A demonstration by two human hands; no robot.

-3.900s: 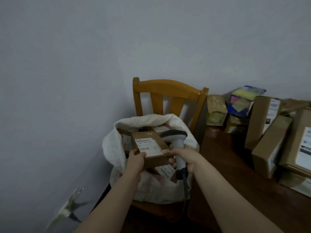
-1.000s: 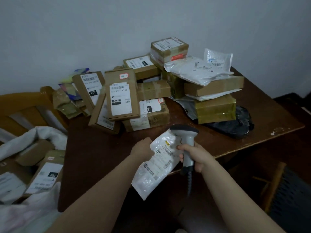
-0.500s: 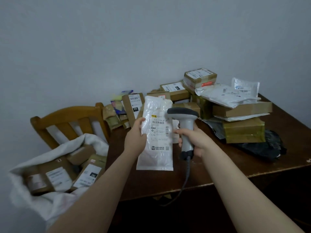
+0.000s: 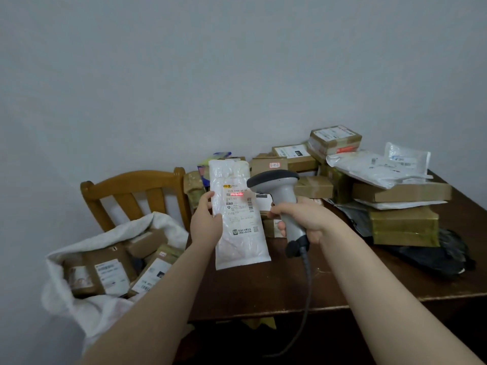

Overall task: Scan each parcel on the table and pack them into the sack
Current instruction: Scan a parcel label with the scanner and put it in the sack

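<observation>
You are holding the white mailer upright above the near part of the surface, its printed label facing you, with a red scan line lying across the barcode near the label's top. Your left hand has its grip closed on the mailer's left edge, and your right hand is clamped around the handle of the grey scanner, whose head points at the label from just beside it. I judge this parcel to be mid-scan, not yet packed. The sack sits open on the wooden chair to your left, already holding several brown boxes, so part of the job looks done. A good deal remains: the stack of parcels at the back of the surface holds many more. The mailer is thin, soft plastic, slightly crinkled and likely floppy. The cartons are stiff, taped cardboard with flat faces; the sack is limp pale cloth, and a dark crumpled bag lies at the right.
</observation>
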